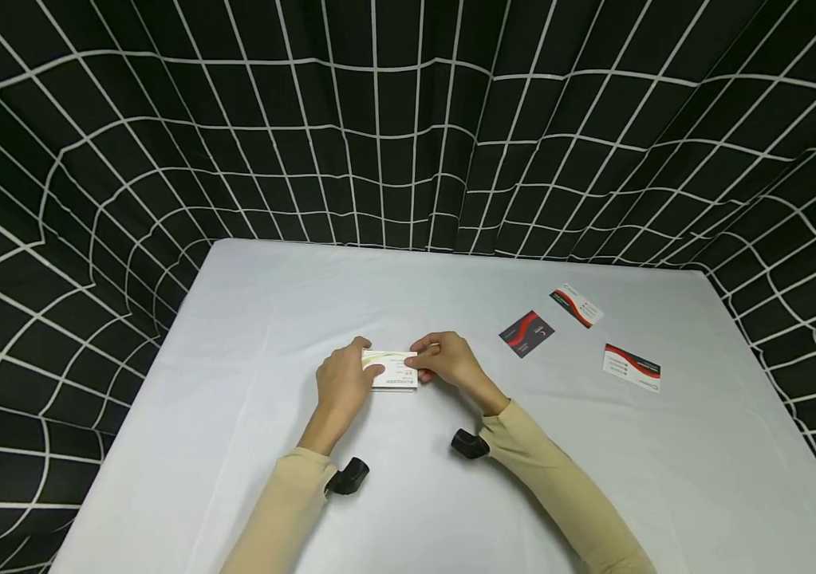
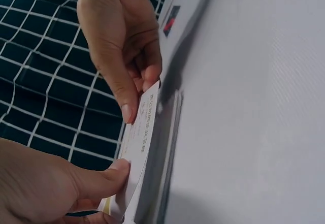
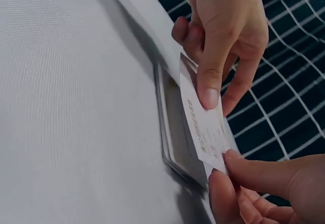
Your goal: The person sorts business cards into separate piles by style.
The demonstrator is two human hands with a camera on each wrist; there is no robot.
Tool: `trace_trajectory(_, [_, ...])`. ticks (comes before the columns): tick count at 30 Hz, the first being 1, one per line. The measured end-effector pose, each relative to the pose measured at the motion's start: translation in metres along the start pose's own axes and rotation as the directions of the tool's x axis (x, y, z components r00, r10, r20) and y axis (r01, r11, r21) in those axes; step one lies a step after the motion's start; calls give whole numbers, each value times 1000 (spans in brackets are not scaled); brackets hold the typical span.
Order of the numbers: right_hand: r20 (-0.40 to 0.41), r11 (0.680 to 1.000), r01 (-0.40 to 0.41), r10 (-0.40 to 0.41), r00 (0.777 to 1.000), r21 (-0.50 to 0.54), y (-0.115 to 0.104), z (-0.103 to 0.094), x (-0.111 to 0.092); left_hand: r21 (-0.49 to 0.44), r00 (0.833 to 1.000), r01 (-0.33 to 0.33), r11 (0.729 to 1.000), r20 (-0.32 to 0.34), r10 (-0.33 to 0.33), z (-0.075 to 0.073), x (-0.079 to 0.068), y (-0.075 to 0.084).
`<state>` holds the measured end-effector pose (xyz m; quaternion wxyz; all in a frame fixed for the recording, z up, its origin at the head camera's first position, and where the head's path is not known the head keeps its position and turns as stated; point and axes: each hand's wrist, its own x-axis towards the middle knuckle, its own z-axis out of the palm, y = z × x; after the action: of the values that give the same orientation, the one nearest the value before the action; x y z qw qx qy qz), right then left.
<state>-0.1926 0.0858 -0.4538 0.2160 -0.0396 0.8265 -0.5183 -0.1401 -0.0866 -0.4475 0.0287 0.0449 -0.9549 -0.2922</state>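
A white business card (image 1: 395,370) with a green-yellow curve and printed text is held between both hands near the middle of the table. My left hand (image 1: 341,378) pinches its left end, thumb on the printed face. At the opposite end, the thumb and fingers of my right hand (image 1: 452,360) pinch it too. In the right wrist view the card (image 3: 200,120) is tilted, above a low flat stack or case (image 3: 170,115) on the table. Shadow and the card hide most of that object's top, so I cannot tell which it is.
Three business cards lie apart at the right: a dark one with a red wave (image 1: 526,333), a white, red and black one (image 1: 576,305), and another white one (image 1: 632,367). White cloth covers the table (image 1: 271,311). Behind hangs a black curtain (image 1: 408,143) with white grid lines.
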Motion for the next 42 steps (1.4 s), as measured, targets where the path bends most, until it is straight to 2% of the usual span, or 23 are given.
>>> trace_trajectory(6, [-65,995,-21,14,998,-101,2,6,0,-21,1000,26,999,7,-26,7,-1,-4])
trace_trajectory(8, [-88,987,-2,-13,996,-163,3,9,1,-2,999,32,999,-9,-33,10,-1,-6])
trace_trajectory(14, [-131,909,95,-160,978,-406,1,20,2,70,996,78,994,-58,-74,10,-3,-15])
trace_trajectory(20, [-64,903,159,-200,978,-398,1,15,1,56,996,73,996,-59,-69,10,-4,-12])
trace_trajectory(23, [-55,891,186,-228,972,-415,6,-5,-3,24,997,48,999,-66,-46,14,-5,-6])
trace_trajectory(25, [-106,872,167,-241,965,-461,11,-27,-6,2,997,7,1000,-77,-7,18,-4,0])
trace_trajectory(29, [-282,822,38,-238,929,-568,24,-83,-9,-41,988,-114,993,-109,109,28,-1,20])
trace_trajectory(32, [-365,788,-74,-198,910,-611,34,-122,-7,-121,972,-216,969,-119,202,40,1,42])
trace_trajectory(35, [-354,764,-152,-105,929,-627,42,-151,-5,-237,958,-285,929,-89,271,57,4,68])
trace_trajectory(37, [-323,761,-169,-57,945,-627,45,-164,-5,-302,953,-300,905,-46,300,70,6,84])
trace_trajectory(39, [-289,780,-164,-22,957,-604,47,-170,-6,-343,948,-293,892,14,317,84,6,97])
trace_trajectory(42, [-236,821,-110,-31,971,-560,51,-168,-9,-376,943,-257,890,105,317,100,5,107])
